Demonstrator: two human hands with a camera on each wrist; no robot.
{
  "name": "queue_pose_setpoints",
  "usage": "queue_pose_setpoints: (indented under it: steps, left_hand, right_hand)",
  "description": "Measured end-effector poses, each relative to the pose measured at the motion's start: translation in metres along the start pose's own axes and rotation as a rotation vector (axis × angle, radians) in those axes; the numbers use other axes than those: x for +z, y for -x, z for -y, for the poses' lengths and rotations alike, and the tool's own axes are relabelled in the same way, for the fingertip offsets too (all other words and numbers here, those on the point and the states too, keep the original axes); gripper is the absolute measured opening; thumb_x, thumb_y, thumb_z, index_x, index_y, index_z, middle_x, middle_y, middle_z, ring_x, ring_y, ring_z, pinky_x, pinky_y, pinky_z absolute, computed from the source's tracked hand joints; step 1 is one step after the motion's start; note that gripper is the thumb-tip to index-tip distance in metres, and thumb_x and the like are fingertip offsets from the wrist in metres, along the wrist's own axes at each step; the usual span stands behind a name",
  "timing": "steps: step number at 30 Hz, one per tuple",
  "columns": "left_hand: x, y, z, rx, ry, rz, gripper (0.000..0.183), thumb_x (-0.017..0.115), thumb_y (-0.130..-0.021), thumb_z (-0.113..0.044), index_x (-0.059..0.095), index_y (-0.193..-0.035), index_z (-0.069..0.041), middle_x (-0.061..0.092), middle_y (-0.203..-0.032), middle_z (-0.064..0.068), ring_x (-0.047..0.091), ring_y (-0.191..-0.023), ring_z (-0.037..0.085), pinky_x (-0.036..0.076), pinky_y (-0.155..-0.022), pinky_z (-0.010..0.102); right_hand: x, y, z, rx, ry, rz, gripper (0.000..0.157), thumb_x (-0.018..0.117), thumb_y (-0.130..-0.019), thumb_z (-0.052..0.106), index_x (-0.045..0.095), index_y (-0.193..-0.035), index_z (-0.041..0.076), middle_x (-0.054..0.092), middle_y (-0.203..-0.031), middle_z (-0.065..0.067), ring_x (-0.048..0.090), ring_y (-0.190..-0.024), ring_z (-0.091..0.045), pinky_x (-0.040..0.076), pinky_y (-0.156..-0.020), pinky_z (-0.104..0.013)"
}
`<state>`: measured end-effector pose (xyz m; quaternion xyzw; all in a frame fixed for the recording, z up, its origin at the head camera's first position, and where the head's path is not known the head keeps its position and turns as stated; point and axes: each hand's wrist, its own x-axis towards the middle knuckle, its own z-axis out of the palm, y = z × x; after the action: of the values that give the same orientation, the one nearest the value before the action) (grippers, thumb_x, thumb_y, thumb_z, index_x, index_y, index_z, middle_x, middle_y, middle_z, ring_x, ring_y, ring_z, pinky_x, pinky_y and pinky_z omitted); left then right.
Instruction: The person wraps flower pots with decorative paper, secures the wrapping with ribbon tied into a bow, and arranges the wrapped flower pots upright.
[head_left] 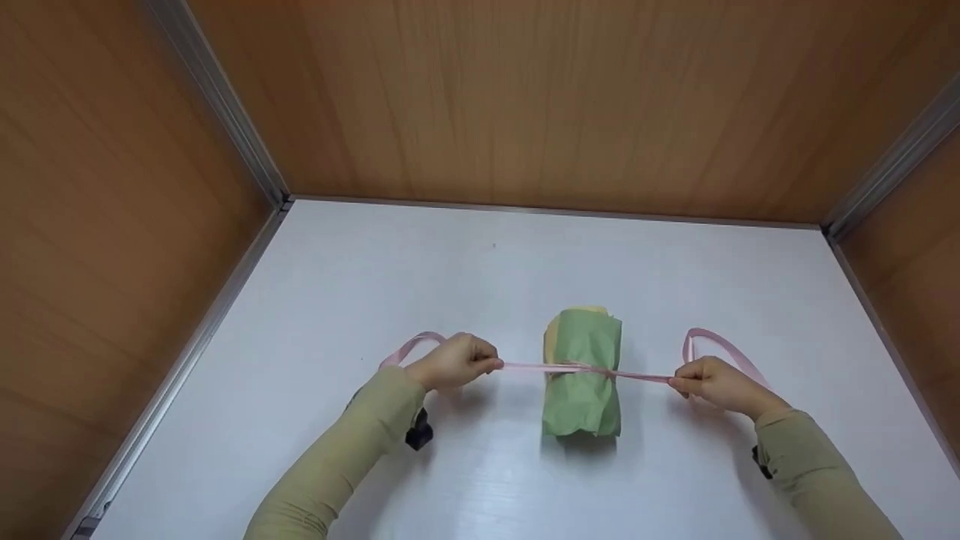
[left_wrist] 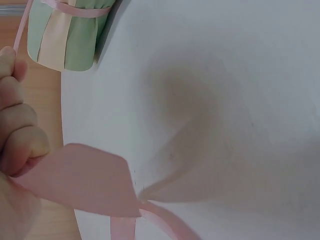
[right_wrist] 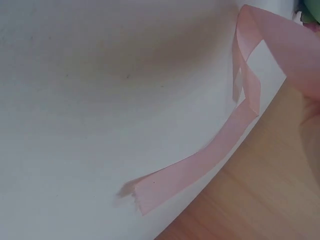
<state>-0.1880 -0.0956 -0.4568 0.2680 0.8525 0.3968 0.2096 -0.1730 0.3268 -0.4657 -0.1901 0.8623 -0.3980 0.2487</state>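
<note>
A green and cream paper-wrapped bundle (head_left: pixel 583 409) lies on the white table, cinched at its middle by a pink ribbon (head_left: pixel 525 367). To its left, my left hand (head_left: pixel 456 361) grips one length of the ribbon with curled fingers. On the other side, my right hand (head_left: pixel 712 384) pinches the opposite length. Between both hands the ribbon runs nearly straight across the bundle. In the left wrist view, loose ribbon (left_wrist: pixel 90 182) trails out of the left fist. The right wrist view shows a frayed ribbon end (right_wrist: pixel 150 192) on the table; little of the right hand is visible there.
The white table (head_left: pixel 390 262) is bounded by a wood-grain back panel (head_left: pixel 525 105) and side panels, with metal strips along the edges. Dark devices sit under both wrists, including a black piece (head_left: pixel 419 431) by the left sleeve.
</note>
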Motion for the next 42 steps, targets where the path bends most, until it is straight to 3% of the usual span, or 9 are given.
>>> queue_pose_setpoints:
  steps: [12, 17, 22, 25, 29, 32, 35, 37, 42]
  left_hand:
    - [0.0, -0.004, 0.001, 0.008, -0.006, 0.019, 0.035, 0.055, -0.096, -0.018, 0.059, -0.079, 0.011, 0.031, -0.055, -0.007, 0.027, -0.051, 0.008, 0.023, -0.049, 0.021]
    - [0.001, -0.008, 0.004, -0.012, -0.073, 0.017, 0.032, 0.055, -0.096, -0.02, 0.064, -0.085, 0.008, 0.036, -0.059, -0.007, 0.033, -0.056, 0.008, 0.028, -0.052, 0.021]
    - [0.002, -0.012, 0.0, -0.112, -0.117, 0.031, 0.03, 0.05, -0.099, -0.024, 0.061, -0.095, 0.004, 0.047, -0.068, 0.0, 0.045, -0.059, 0.012, 0.039, -0.058, 0.022]
    - [0.006, -0.017, -0.009, -0.169, -0.087, 0.033, 0.032, 0.05, -0.098, -0.032, 0.056, -0.109, -0.002, 0.059, -0.089, 0.008, 0.06, -0.073, 0.02, 0.051, -0.066, 0.03]
    - [0.022, -0.027, -0.025, -0.069, -0.134, 0.026, 0.045, 0.06, -0.092, -0.037, 0.049, -0.125, -0.008, 0.056, -0.118, 0.012, 0.057, -0.108, 0.026, 0.048, -0.091, 0.036]
    - [0.036, -0.035, -0.04, 0.04, -0.181, 0.015, 0.039, 0.064, -0.09, -0.032, 0.051, -0.117, -0.007, 0.052, -0.112, 0.009, 0.051, -0.102, 0.018, 0.043, -0.09, 0.029]
    - [0.045, -0.041, -0.052, 0.087, -0.206, 0.003, 0.022, 0.06, -0.093, -0.026, 0.055, -0.102, -0.007, 0.05, -0.098, 0.005, 0.044, -0.085, 0.011, 0.041, -0.077, 0.021]
    - [0.048, -0.044, -0.056, 0.118, -0.233, -0.018, 0.016, 0.056, -0.096, -0.021, 0.058, -0.097, -0.005, 0.05, -0.09, 0.003, 0.042, -0.08, 0.009, 0.039, -0.072, 0.019]
    - [0.05, -0.05, -0.06, 0.115, -0.203, -0.066, 0.016, 0.046, -0.1, -0.017, 0.055, -0.092, -0.005, 0.05, -0.08, -0.001, 0.044, -0.074, 0.009, 0.039, -0.068, 0.02]
  right_hand:
    - [-0.002, 0.002, 0.0, -0.013, 0.037, -0.004, 0.035, 0.055, -0.095, 0.013, 0.053, -0.066, -0.008, 0.035, -0.056, 0.006, 0.03, -0.05, -0.002, 0.026, -0.047, -0.019]
    - [0.005, 0.0, -0.001, 0.032, 0.016, 0.008, 0.035, 0.055, -0.096, 0.016, 0.055, -0.071, -0.009, 0.039, -0.06, 0.005, 0.033, -0.052, -0.003, 0.028, -0.048, -0.019]
    - [0.006, 0.002, 0.005, 0.095, 0.015, 0.056, 0.035, 0.056, -0.095, 0.024, 0.06, -0.08, -0.006, 0.045, -0.065, 0.0, 0.038, -0.055, -0.005, 0.032, -0.05, -0.02]
    - [0.009, 0.003, 0.013, 0.083, 0.109, 0.059, 0.03, 0.058, -0.094, 0.031, 0.062, -0.089, 0.002, 0.053, -0.073, -0.001, 0.047, -0.065, -0.01, 0.039, -0.06, -0.025]
    - [0.023, -0.005, 0.027, 0.036, 0.158, 0.002, 0.031, 0.059, -0.092, 0.037, 0.059, -0.113, 0.015, 0.063, -0.104, -0.004, 0.057, -0.103, -0.027, 0.046, -0.087, -0.049]
    - [0.035, -0.015, 0.041, -0.003, 0.102, -0.065, 0.038, 0.059, -0.093, 0.037, 0.055, -0.122, 0.014, 0.063, -0.114, -0.009, 0.056, -0.112, -0.033, 0.044, -0.094, -0.055]
    - [0.043, -0.024, 0.055, -0.021, 0.044, -0.126, 0.034, 0.058, -0.094, 0.035, 0.054, -0.117, 0.01, 0.064, -0.095, -0.011, 0.062, -0.086, -0.024, 0.052, -0.076, -0.039]
    - [0.048, -0.028, 0.062, -0.008, 0.025, -0.168, 0.028, 0.057, -0.094, 0.032, 0.054, -0.109, 0.008, 0.059, -0.081, -0.008, 0.054, -0.071, -0.015, 0.046, -0.063, -0.027]
    - [0.059, -0.034, 0.067, 0.027, -0.004, -0.25, 0.017, 0.051, -0.098, 0.022, 0.055, -0.092, 0.006, 0.048, -0.071, 0.0, 0.041, -0.062, -0.01, 0.036, -0.055, -0.021]
